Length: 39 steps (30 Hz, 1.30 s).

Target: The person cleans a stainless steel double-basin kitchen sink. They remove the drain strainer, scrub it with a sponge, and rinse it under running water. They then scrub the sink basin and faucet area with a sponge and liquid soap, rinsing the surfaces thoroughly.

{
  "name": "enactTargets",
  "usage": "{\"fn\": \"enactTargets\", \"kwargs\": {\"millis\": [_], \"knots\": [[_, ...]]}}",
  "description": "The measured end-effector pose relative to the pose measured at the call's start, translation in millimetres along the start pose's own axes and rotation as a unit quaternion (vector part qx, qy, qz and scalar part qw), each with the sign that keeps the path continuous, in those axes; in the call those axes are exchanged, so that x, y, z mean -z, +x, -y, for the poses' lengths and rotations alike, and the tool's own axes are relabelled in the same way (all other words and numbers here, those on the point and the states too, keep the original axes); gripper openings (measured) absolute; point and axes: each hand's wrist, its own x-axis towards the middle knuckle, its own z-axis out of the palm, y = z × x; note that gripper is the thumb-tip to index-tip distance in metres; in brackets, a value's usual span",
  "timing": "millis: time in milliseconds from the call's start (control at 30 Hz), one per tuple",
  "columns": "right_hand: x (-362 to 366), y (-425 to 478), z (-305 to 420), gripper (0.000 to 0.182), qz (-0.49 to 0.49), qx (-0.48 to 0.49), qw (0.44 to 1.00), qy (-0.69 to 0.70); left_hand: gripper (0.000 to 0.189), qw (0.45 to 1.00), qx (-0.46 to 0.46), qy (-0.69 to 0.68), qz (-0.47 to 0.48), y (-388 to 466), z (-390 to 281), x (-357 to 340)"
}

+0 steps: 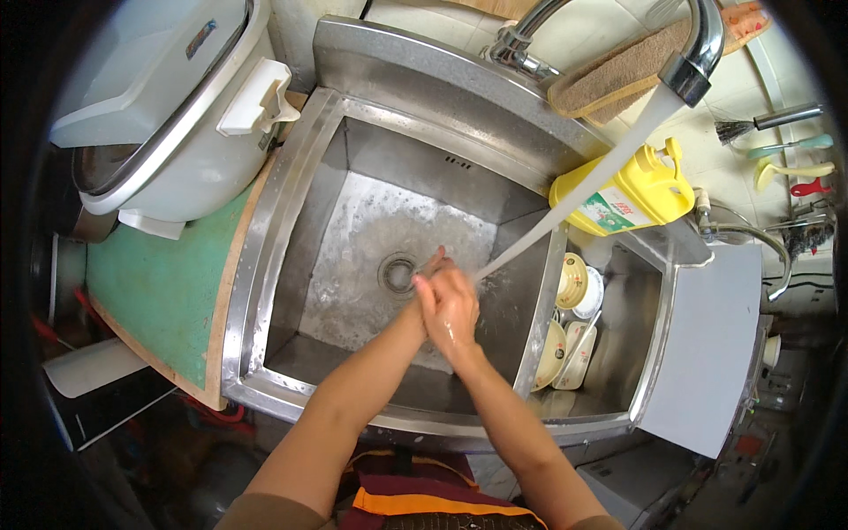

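My right hand [452, 308], wet and shiny, is wrapped over my left hand [435, 260] above the large stainless steel sink basin [308, 218]. Only some fingers of my left hand show; the rest lies behind my right hand. A thick stream of water [596, 173] runs slantwise from the chrome faucet [689, 79] and comes down right beside my hands. Close to my fingertips, lower in the basin, is the round drain [399, 273]. Foamy water spreads over the basin floor.
A smaller basin at right holds bowls [571, 281], a rectangular dish [575, 358] and other dishware. Behind it a yellow jug [652, 189] stands on the ledge. A brown towel [616, 66] is by the wall. A white lidded container [192, 165] sits on the green board [165, 271].
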Motion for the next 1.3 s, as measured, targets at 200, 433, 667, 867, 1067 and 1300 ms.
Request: {"fn": "enactTargets", "kwargs": {"millis": [200, 433, 667, 867, 1067, 1300], "knots": [[-6, -9, -36, 0.026, 0.124, -0.162, 0.978, -0.048, 0.030, 0.948, 0.048, 0.188, -0.252, -20, 0, -3], [29, -26, -17, 0.039, 0.289, 0.107, 0.938, 0.156, 0.049, 0.983, 0.092, 0.011, -0.157, -23, -36, 10], [25, -46, -39, 0.036, 0.061, -0.160, 0.977, 0.130, 0.043, 0.979, 0.060, 0.129, -0.143, -22, -20, -2], [9, -27, -53, 0.026, 0.105, -0.319, 0.891, 0.305, 0.051, 0.971, 0.050, 0.184, -0.145, -33, -15, -2], [6, -19, 20, 0.016, 0.075, -0.056, 0.979, 0.179, 0.042, 0.957, -0.072, 0.219, -0.177, -15, -16, 2], [-13, -7, -10, 0.034, 0.005, -0.222, 0.975, 0.016, 0.032, 0.979, -0.043, 0.117, -0.164, 5, -1, -21]]}}
